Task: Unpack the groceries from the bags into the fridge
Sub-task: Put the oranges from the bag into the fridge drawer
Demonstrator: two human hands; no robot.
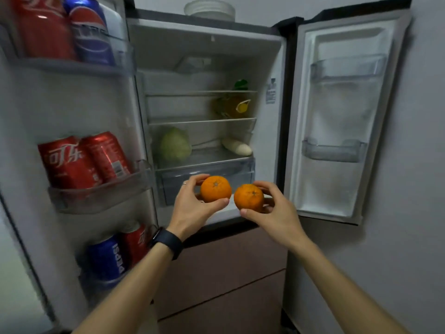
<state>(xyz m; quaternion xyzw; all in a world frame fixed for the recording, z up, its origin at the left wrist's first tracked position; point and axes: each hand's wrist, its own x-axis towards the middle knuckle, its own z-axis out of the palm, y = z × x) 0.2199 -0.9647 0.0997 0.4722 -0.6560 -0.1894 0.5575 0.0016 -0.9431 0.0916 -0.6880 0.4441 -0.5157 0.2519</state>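
Red and blue soda cans [72, 162] are sitting in the racks of the left door [60, 104]. The left hand [192, 208] is gripping one orange [215, 192] between thumb and fingers, in front of the fridge's clear drawer [178, 179]. Just beside it, the right hand [274, 210] is gripping a second orange [248, 197] the same way. Behind them, a cabbage [174, 147] and a white radish [237, 147] are lying on the lowest shelf. The right door [337, 121] is standing open.

I note stack of white plates [209, 8] top centre, against pale wall [426, 141]; wall runs down right side.
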